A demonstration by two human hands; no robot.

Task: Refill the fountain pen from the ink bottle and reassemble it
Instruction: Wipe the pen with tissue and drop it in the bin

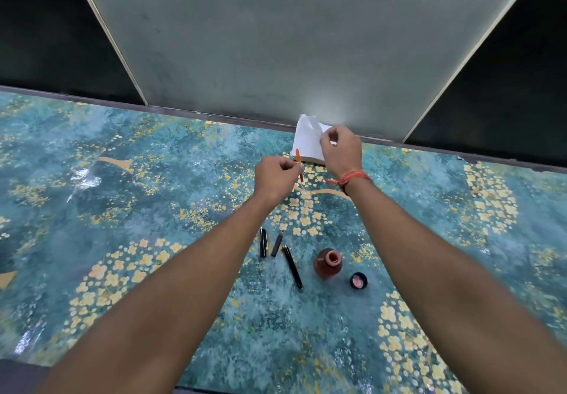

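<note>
Both hands up: left hand pinches the orange converter clear of the table while right hand plucks a tissue, likely for wiping; bottle sits open.

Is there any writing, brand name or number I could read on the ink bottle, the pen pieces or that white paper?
None readable.
Round brown ink bottle: no label shows.
Black pen parts: no visible marking.
White tissue sheet: blank.
Black bottle cap: nothing printed.

Head-worn view, angled down (fairly near)
</note>
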